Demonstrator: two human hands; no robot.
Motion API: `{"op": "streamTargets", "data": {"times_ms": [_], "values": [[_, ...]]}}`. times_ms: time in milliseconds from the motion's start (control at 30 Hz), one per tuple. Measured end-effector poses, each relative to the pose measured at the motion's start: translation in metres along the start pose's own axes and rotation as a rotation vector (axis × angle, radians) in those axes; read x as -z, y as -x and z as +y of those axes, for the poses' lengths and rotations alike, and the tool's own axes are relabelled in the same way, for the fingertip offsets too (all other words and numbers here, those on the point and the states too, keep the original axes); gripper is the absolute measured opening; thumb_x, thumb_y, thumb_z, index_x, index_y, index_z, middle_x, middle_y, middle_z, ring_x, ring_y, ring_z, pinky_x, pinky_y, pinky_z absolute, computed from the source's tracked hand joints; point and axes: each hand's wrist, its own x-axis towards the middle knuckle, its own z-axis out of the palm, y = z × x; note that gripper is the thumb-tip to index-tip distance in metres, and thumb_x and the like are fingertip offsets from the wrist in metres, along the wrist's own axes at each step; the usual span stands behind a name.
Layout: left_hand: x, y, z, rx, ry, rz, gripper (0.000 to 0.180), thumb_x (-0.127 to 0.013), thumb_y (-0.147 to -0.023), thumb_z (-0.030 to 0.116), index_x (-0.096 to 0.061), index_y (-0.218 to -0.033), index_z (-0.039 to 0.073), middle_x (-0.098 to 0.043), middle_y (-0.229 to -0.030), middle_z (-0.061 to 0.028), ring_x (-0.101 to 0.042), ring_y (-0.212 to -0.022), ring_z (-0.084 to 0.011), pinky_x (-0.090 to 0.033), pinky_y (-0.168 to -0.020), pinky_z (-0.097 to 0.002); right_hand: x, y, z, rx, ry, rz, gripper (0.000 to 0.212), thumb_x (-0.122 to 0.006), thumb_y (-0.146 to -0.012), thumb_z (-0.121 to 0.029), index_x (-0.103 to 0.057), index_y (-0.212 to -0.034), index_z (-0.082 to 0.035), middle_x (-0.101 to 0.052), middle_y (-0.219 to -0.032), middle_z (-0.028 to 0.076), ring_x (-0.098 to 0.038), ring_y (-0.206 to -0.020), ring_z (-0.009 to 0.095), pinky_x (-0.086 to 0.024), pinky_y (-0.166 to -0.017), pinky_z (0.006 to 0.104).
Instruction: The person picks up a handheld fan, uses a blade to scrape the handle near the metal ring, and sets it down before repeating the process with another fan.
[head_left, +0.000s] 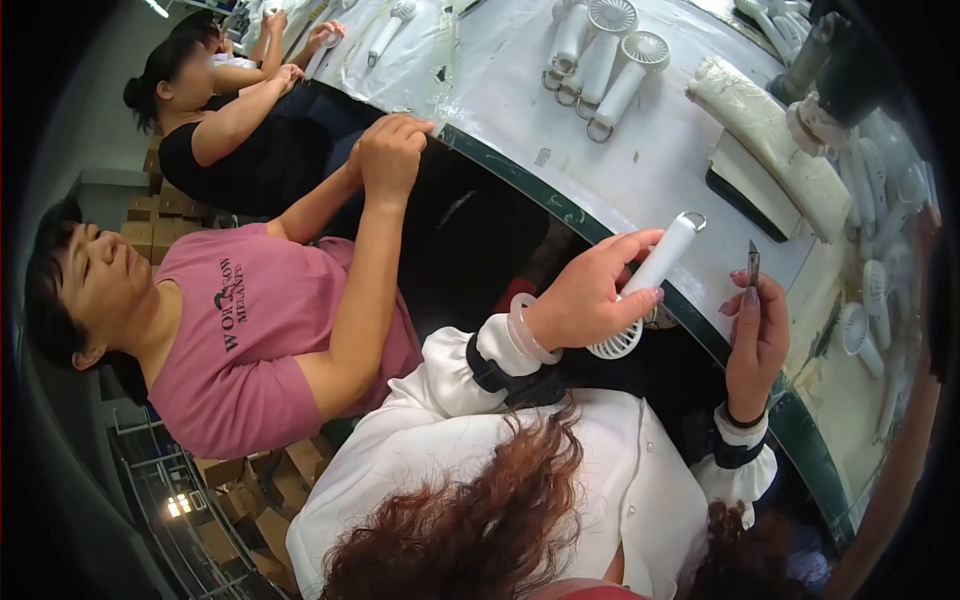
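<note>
My left hand [590, 292] is closed round the white handle of a handheld fan [664, 256]. The fan's round grille points down toward me, and a metal ring sits at the handle's far end. To the right, my right hand [758, 335] pinches a small pointed metal tool [753, 268] upright between thumb and fingers. Its dark tip points up and away, apart from the fan; I cannot make out its exact kind. Both hands are over the near edge of the table.
Several white handheld fans [627, 80] lie on the white-covered table [490, 75], with more fans [862, 335] at the right. A dark-cased pad [757, 185] and a crumpled cream roll [770, 140] lie ahead. At my left sits a person in a pink shirt [280, 310]; other people sit beyond.
</note>
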Motion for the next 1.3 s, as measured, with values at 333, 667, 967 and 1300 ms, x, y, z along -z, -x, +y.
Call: {"op": "streamTargets", "data": {"times_ms": [333, 667, 967, 1300], "values": [[-0.001, -0.006, -0.001, -0.384, -0.69, 0.189, 0.059, -0.062, -0.079, 0.014, -0.043, -0.132, -0.002, -0.054, -0.103, -0.0198, -0.058, -0.085, -0.0348, -0.049, -0.073, -0.0394, -0.006, 0.004, 0.009, 0.063, 0.104, 0.076, 0.026, -0.043, -0.098, -0.004, -0.054, -0.121, -0.001, -0.061, -0.098, 0.004, -0.048, -0.068, 0.006, -0.039, -0.06, 0.0181], [0.009, 0.006, 0.009, -0.215, -0.778, 0.113, 0.053, -0.065, -0.079, 0.009, -0.053, -0.131, 0.009, -0.056, -0.095, -0.014, -0.059, -0.072, -0.0255, -0.05, -0.064, -0.0318, -0.014, -0.014, -0.009, 0.274, 0.612, -0.09, 0.048, -0.056, -0.08, 0.009, -0.06, -0.123, -0.011, -0.063, -0.09, 0.009, -0.061, -0.074, 0.024, -0.049, -0.065, 0.0289], [0.015, 0.01, -0.009, -0.207, -0.691, 0.169, 0.049, -0.066, -0.081, 0.005, -0.057, -0.129, 0.008, -0.056, -0.091, -0.0085, -0.054, -0.069, -0.0128, -0.047, -0.059, -0.0241, -0.02, -0.004, 0.005, 0.421, 0.777, -0.02, 0.055, -0.061, -0.07, 0.008, -0.064, -0.12, -0.016, -0.06, -0.092, 0.002, -0.058, -0.075, 0.019, -0.051, -0.061, 0.0271], [0.023, 0.017, -0.019, -0.231, -0.639, 0.194, 0.05, -0.067, -0.08, 0.003, -0.056, -0.129, 0.005, -0.055, -0.091, -0.007, -0.052, -0.068, -0.0094, -0.046, -0.058, -0.0205, -0.026, 0.0, 0.012, 0.504, 0.854, -0.014, 0.057, -0.064, -0.063, 0.004, -0.066, -0.116, -0.018, -0.055, -0.088, -0.001, -0.055, -0.075, 0.016, -0.049, -0.058, 0.0241]]}}
